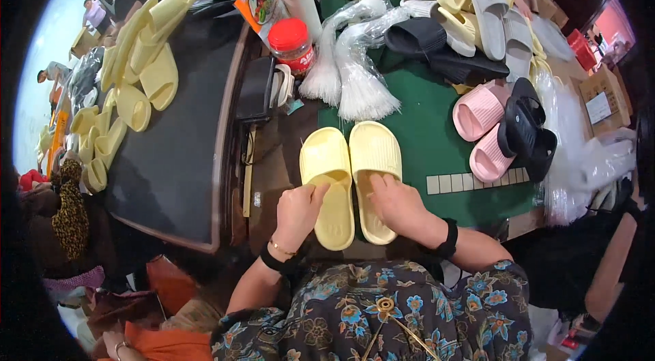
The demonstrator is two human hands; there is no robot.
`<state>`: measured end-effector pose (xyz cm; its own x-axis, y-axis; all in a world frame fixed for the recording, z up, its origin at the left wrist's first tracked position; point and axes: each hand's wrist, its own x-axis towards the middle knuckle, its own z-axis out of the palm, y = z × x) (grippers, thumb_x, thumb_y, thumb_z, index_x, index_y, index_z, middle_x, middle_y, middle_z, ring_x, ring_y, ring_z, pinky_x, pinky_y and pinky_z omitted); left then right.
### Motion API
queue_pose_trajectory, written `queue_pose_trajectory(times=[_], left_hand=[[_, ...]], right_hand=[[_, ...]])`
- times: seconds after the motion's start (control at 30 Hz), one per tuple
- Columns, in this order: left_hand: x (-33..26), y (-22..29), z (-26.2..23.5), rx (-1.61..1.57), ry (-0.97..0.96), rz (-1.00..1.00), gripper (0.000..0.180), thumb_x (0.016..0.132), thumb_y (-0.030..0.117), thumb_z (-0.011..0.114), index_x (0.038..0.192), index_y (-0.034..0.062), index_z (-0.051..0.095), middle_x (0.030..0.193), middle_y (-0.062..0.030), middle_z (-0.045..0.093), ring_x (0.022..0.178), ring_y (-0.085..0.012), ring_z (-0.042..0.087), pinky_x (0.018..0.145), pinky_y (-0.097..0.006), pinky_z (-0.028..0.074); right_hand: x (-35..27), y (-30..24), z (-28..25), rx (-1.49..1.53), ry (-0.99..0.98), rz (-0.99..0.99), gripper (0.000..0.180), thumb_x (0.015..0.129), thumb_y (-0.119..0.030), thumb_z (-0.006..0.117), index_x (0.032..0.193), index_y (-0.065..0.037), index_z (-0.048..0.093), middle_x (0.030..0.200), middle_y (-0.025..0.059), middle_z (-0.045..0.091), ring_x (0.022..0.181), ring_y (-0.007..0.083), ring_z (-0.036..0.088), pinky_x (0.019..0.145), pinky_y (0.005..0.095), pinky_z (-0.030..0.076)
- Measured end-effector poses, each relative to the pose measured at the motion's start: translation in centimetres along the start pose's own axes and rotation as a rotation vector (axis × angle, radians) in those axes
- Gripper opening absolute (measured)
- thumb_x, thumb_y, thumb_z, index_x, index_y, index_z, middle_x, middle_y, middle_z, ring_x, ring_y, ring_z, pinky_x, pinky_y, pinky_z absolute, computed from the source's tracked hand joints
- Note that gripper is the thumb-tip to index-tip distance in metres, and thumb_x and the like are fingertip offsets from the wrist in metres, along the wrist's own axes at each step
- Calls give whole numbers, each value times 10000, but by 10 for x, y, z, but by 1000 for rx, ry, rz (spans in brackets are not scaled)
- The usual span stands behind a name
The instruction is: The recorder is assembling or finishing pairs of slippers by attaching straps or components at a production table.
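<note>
A pair of pale yellow slippers lies side by side before me, toes pointing away: the left slipper (pixel 326 149) and the right slipper (pixel 376 143), both with ribbed straps. My left hand (pixel 297 212) is closed on the outer side of the left one, a fingertip at the strap's opening. Fingers of my right hand (pixel 398 204) reach into the foot opening of the right one, gripping near its strap; their tips are partly hidden. Beyond the toes lie bundles of thin clear plastic strands (pixel 368 85) in plastic wrapping.
Pink slippers (pixel 481 112) and black slippers (pixel 525 129) lie right, behind a strip of pale tiles (pixel 471 182). More slippers pile up at the far right. A red-lidded jar (pixel 292 44) stands far left-centre. Yellow slippers (pixel 160 74) rest on the dark left table (pixel 181 156). Co-workers sit around.
</note>
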<state>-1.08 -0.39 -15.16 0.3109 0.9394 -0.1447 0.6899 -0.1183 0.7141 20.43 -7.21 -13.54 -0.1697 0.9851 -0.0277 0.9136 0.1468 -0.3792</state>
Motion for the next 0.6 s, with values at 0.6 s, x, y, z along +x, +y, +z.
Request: queue_pose_trajectory(times=[0.6], left_hand=[[88, -13, -42, 91, 116, 32, 326, 842, 288, 657, 886, -32, 705, 793, -215, 685, 743, -356, 682, 668, -416, 530]], right_hand=[[22, 41, -46, 289, 397, 100, 187, 857, -152, 601, 1020, -63, 625, 830, 154, 671, 740, 340, 660, 653, 437, 521]])
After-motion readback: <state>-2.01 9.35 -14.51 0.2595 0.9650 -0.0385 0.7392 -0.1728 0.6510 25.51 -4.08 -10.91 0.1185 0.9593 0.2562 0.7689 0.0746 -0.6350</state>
